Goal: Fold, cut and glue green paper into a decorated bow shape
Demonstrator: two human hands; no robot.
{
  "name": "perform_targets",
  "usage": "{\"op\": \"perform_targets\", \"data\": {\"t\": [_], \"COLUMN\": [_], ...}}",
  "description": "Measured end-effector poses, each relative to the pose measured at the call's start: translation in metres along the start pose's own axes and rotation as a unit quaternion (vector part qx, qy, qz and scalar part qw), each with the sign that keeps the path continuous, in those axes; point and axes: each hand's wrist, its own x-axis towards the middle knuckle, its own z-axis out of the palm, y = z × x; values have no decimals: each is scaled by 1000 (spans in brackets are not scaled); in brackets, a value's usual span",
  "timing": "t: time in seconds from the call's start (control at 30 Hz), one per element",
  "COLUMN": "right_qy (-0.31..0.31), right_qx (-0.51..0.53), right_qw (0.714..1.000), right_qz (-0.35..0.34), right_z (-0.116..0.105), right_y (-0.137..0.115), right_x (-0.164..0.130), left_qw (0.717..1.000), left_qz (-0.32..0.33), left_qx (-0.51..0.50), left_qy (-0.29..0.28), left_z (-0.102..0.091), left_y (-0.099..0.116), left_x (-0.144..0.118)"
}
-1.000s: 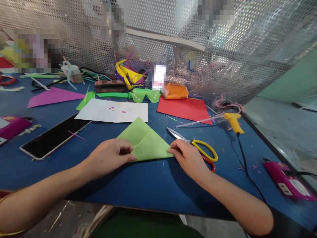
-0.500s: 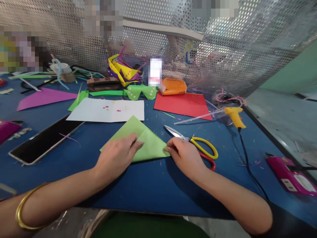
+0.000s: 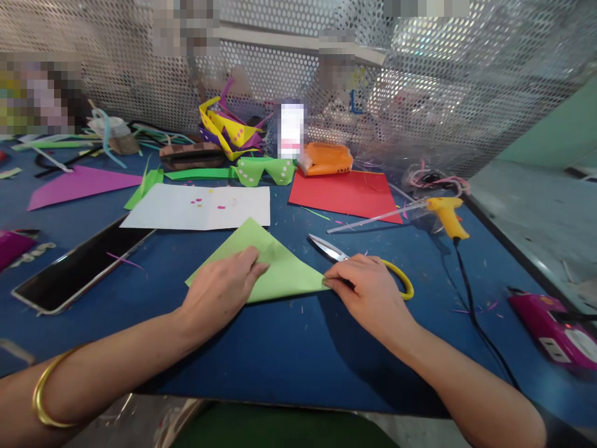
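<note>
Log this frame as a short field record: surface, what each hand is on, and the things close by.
surface: blue table
left hand: flat on the green paper triangle, palm down
right hand: fingertips at the triangle's right corner, lying over the scissors
scissors: blades open, yellow handle loop showing past the hand
behind the triangle: white sheet, red sheet
left of it: tablet with dark screen
right of it: yellow glue gun with black cord

Matt green paper (image 3: 275, 267) lies on a smooth blue tabletop (image 3: 280, 348) beside metal-bladed scissors (image 3: 326, 247).
</note>
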Motion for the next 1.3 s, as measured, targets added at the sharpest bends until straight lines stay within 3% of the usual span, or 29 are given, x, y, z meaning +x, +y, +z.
{"op": "perform_targets", "data": {"t": [0.33, 0.53, 1.03, 1.3], "right_qy": [33, 21, -26, -47], "right_qx": [-19, -37, -68, -70], "right_qw": [999, 999, 997, 995], "right_qz": [14, -11, 26, 45], "right_z": [8, 6, 10, 7], "right_y": [-5, -9, -7, -10], "right_x": [-6, -6, -1, -1], "left_qw": [999, 998, 994, 1000], "left_qz": [22, 45, -27, 0], "left_qx": [38, 27, -97, 18], "left_qy": [-8, 26, -42, 1], "left_z": [-1, -1, -6, -1], "left_y": [-1, -2, -3, 4], "left_x": [7, 12, 27, 23]}}
